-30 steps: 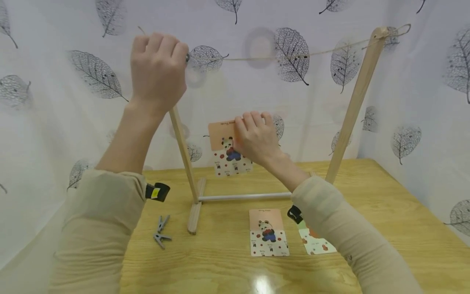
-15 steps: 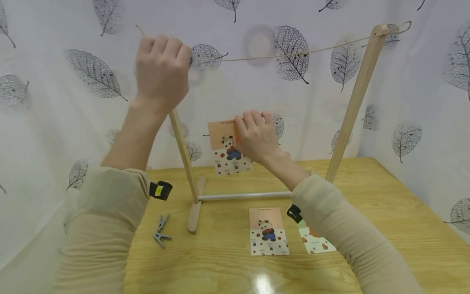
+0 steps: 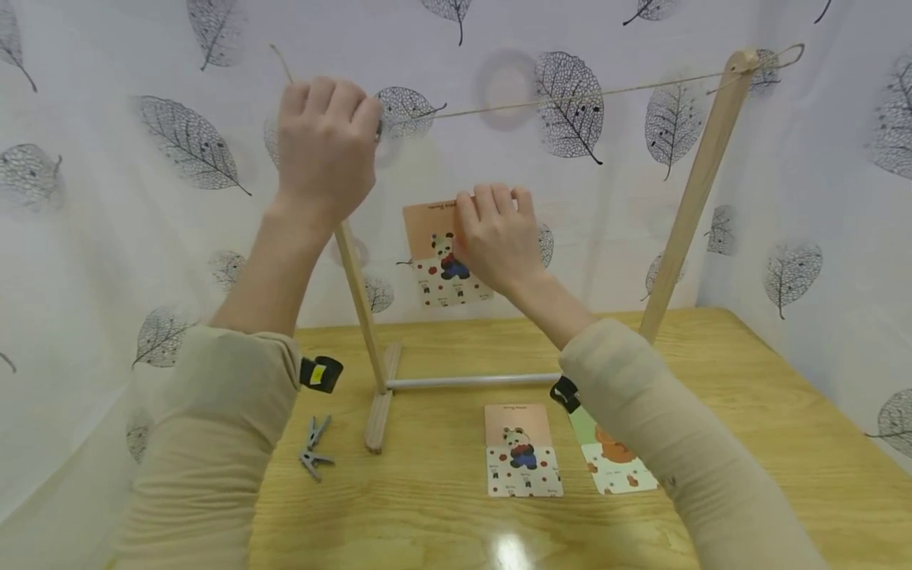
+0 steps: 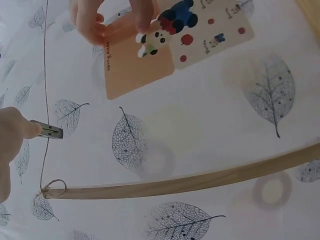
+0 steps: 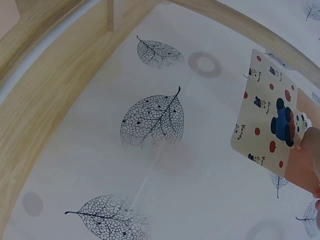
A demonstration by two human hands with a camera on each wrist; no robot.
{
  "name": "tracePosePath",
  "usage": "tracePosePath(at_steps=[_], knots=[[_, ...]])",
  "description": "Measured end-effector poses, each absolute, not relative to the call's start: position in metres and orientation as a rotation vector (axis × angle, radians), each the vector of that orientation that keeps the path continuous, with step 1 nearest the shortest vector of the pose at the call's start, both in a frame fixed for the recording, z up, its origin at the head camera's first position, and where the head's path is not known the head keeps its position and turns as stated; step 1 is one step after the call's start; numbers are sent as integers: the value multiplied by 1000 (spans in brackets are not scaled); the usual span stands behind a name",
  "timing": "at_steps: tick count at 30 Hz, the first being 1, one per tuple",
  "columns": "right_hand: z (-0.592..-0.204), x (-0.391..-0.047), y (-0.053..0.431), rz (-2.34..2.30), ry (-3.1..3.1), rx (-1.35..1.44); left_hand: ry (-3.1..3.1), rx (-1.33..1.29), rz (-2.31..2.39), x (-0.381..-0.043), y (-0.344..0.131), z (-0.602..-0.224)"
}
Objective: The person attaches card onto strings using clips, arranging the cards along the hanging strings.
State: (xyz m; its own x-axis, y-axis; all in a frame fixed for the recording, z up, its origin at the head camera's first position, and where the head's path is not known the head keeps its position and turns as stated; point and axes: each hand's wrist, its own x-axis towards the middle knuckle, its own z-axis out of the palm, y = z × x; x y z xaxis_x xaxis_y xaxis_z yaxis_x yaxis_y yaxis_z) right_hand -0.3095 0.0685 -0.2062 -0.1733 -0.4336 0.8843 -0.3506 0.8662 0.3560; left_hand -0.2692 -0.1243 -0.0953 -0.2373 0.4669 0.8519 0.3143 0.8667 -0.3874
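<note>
Up at the left end of the twine (image 3: 527, 104), my left hand (image 3: 328, 150) pinches a grey clothespin (image 4: 50, 130). In the left wrist view the clothespin's tip overlaps the twine, near the knot at the wooden post. My right hand (image 3: 499, 237) holds a peach-and-white panda card (image 3: 431, 273) by its upper right part, fingers over the top edge. The card hangs upright in the air below the twine, right of the left post (image 3: 359, 309). In the right wrist view, the card's spotted lower half (image 5: 260, 115) shows beside the fingertips.
Two grey clothespins (image 3: 314, 461) lie on the wooden table (image 3: 399, 507) at left. Another panda card (image 3: 523, 475) lies in front of the rack's pale crossbar (image 3: 470, 381). A green-and-white card (image 3: 606, 475) is partly under the right sleeve. The right post (image 3: 701, 190) leans outward.
My right hand has raised the panda card toward the twine. My left hand has shifted slightly right and down with the clothespin. Things on the table stay put.
</note>
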Motion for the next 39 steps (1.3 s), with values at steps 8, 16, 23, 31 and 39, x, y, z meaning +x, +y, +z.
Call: tracePosePath(at_steps=[8,16,23,31,39], knots=[[-188,-312,60,-68,-1759,520,-1856,-587,132,-269,-125,-96],[-174,-317,54,-66,-1713,475,-1874,-574,144,-269,-123,-95],[-163,-322,46,-80,-1589,446,-1902,-573,174,-266,-123,-93],[-160,-322,42,-102,-1535,418,-1903,-580,170,-263,-124,-91],[-157,-320,39,-96,-1553,422,-1918,-566,194,-260,-126,-89]])
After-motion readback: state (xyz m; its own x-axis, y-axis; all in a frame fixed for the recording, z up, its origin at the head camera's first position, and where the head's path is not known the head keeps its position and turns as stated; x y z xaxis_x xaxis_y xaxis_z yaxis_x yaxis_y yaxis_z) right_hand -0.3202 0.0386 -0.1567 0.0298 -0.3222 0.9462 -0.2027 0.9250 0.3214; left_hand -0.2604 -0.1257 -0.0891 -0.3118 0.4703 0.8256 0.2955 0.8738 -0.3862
